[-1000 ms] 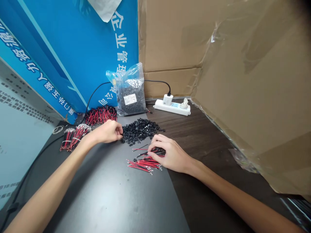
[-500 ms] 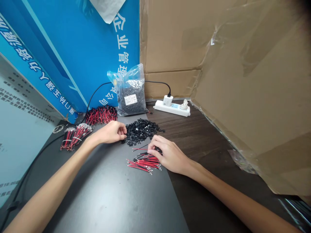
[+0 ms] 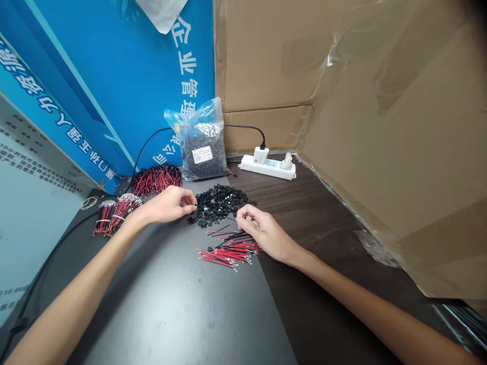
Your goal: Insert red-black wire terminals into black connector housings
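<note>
My left hand (image 3: 175,204) is at the left edge of a pile of small black connector housings (image 3: 221,203), its thumb and fingertips pinched on a small black housing, only partly visible. To the right, my right hand (image 3: 262,228) is closed, with a thin black wire (image 3: 231,219) sticking out leftward from its fingertips. Beneath and left of that hand lie loose red and black wires (image 3: 224,253) with metal terminals at their ends. One black housing (image 3: 210,249) rests among these wires.
Behind the pile stands a clear bag (image 3: 203,152) of black parts. A white power strip (image 3: 268,167) with plugs is at the back right. Banded wire bundles (image 3: 118,215) and a heap of red-black wires (image 3: 157,180) lie at the left. Cardboard (image 3: 395,152) walls the right side.
My right hand has lifted slightly away from the loose wires, with a black wire now showing at its fingertips. The left hand stays by the housings, its pinch slightly changed. The view has shifted a little.
</note>
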Tool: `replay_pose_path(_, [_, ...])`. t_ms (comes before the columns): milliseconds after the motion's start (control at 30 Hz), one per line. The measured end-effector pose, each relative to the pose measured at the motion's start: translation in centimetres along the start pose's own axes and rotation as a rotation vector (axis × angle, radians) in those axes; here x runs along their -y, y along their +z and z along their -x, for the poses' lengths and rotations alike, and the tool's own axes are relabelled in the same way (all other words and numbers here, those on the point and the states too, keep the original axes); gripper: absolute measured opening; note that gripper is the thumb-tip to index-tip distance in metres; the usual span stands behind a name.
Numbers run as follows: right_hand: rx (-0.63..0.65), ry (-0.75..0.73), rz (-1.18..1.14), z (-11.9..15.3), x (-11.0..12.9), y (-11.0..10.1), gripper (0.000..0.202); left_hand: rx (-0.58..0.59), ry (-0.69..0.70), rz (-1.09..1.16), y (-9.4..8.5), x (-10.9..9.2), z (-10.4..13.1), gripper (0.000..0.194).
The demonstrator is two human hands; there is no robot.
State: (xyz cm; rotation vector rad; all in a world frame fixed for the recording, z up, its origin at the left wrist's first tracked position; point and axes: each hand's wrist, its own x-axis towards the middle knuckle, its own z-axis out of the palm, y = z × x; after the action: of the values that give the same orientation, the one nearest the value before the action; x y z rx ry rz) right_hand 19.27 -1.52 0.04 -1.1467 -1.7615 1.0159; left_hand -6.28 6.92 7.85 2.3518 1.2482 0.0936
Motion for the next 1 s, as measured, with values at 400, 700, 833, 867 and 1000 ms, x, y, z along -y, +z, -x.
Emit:
replay_pose_path(400, [-0.070, 0.049, -0.230, -0.3, -1.3, 0.5, 0.030, -0.225, 0.044, 0.219, 0.4, -0.6, 0.2, 0.010])
replay_pose_path(700, [-0.070, 0.104, -0.282, -0.4, -0.8, 0.4, 0.031, -0.197, 0.103, 0.536, 0.9, -1.7, 0.1, 0.031])
replay_pose_path(833, [-0.083, 0.133, -0.365, -0.5, -0.8, 0.4, 0.037, -0.213, 0.126, 0.537, 1.1, -1.7, -0.1, 0.023])
replay_pose_path(867, [-0.091, 0.133, -0.391, -0.6, -0.8, 0.4, 0.040, -0.227, 0.122, 0.539, 1.1, -1.7, -0.1, 0.020])
replay_pose_path(1000, [-0.115, 0.139, -0.463, -0.9, -0.9, 0.1, 0.041, -0.258, 0.070, 0.578, 1.6, -1.8, -0.3, 0.027])
